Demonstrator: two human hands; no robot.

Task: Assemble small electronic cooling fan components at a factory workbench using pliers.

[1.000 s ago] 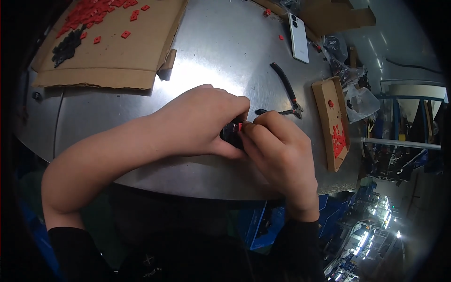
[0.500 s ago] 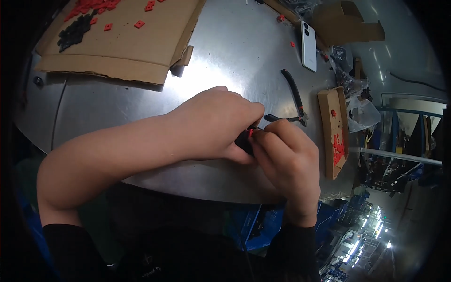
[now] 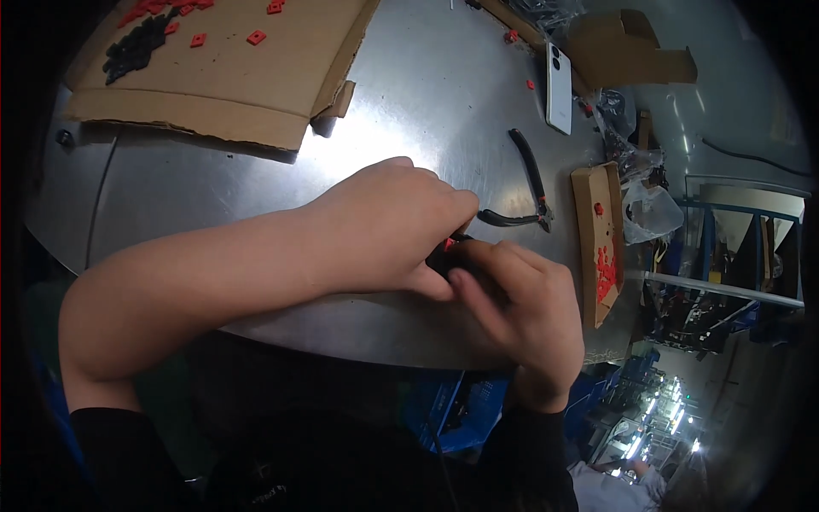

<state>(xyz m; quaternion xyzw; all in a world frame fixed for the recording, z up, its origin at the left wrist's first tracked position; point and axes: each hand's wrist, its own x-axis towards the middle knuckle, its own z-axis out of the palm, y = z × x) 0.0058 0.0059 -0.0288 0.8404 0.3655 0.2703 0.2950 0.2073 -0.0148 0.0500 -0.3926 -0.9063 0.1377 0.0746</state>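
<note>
So there's a small black part (image 3: 438, 258) with a bright red bit (image 3: 449, 244) on it, up near the front edge of the shiny grey metal bench (image 3: 426, 111), mostly hidden by the hands. The left hand (image 3: 401, 226) is curled around the black part, thumb below and fingers over the top, closed on it. The right hand (image 3: 531, 294) has its index finger reaching in at the red bit, thumb a little apart from it — can't tell if those fingers actually grip anything. Just past the hands lie black-handled cutting pliers (image 3: 535, 179), handles spread. Along the bench's right edge there's a narrow brown cardboard tray (image 3: 589, 235) with little red plastic pieces (image 3: 606, 271) in it, and a white phone (image 3: 559, 94) near the far right corner. Far left corner — big flat brown cardboard tray (image 3: 230, 85) with red square pieces (image 3: 256, 37) and a black heap of parts (image 3: 138, 51).
</note>
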